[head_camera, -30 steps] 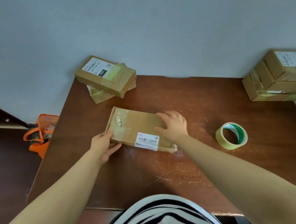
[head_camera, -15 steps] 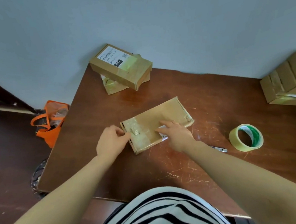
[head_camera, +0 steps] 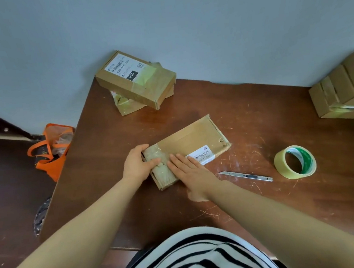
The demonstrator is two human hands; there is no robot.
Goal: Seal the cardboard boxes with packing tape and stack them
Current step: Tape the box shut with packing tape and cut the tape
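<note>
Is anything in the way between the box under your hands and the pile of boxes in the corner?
No. Only bare brown wooden table lies between the flat cardboard box and the two stacked cardboard boxes.

Left hand (head_camera: 136,164) grips, thumb curled; right hand (head_camera: 189,170) flat.

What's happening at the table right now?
A person is working on the flat cardboard box mid-table. The left hand grips its taped end while the right hand presses flat on top. The tape roll and utility knife lie untouched to the right. Two stacked boxes sit at the back left.
</note>
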